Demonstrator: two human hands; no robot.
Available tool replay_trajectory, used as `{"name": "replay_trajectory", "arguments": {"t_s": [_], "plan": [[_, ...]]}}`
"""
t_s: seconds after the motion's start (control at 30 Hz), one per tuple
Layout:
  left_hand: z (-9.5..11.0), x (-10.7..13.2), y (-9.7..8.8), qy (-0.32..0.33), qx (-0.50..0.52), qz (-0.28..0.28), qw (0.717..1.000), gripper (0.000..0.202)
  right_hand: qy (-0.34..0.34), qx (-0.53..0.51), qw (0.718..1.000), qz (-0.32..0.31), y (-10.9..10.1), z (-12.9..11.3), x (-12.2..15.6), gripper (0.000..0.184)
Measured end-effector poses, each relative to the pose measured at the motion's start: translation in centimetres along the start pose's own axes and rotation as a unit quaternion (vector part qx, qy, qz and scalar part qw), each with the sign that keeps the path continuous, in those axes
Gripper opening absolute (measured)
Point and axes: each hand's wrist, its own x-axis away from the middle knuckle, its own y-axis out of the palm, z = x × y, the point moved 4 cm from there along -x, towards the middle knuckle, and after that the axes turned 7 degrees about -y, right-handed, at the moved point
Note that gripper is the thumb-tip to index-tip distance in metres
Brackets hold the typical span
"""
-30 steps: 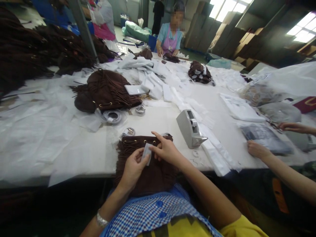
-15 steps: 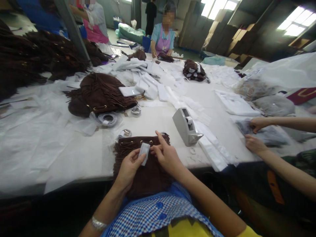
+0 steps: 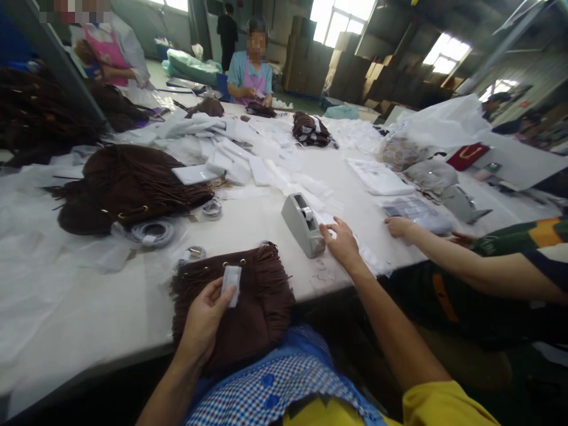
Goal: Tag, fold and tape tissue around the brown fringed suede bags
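Left hand (image 3: 208, 313) has a small pale packet (image 3: 232, 277) pinched, thumb on the front and fingers behind, right over the fringed brown bag (image 3: 255, 302) in the lower middle of the frame. My guess is that low grip leaves the packet's upper face uncovered. The bag's top end is on the counter (image 3: 248, 225), lower end past the near edge by the checked apron (image 3: 284, 378), probably so the lap steadies it. Right hand (image 3: 345, 244) is at the nose of the grey tape dispenser (image 3: 296, 220), fingers loosely curled; can't tell if they're gripping anything. Dispenser's nose points lower right, presumably so 1 hand can work it.
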Motion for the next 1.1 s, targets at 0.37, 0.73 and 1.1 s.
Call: {"name": "replay_trajectory", "arguments": {"t_s": [0.37,0.73,1.1], "plan": [[0.1,0.2,0.1,-0.001,-0.002,0.019,1.0,0.061,0.165,-0.307,0.937,0.017,-1.6,1.4,2.6,0.031],[-0.2,0.1,-0.1,0.004,0.0,0.014,1.0,0.058,0.293,-0.39,0.873,0.01,1.9,5.1,5.4,0.033],[0.1,0.3,0.1,0.025,0.027,-0.015,0.999,0.054,0.346,-0.478,0.807,0.002,3.9,4.2,6.3,0.013]]}}
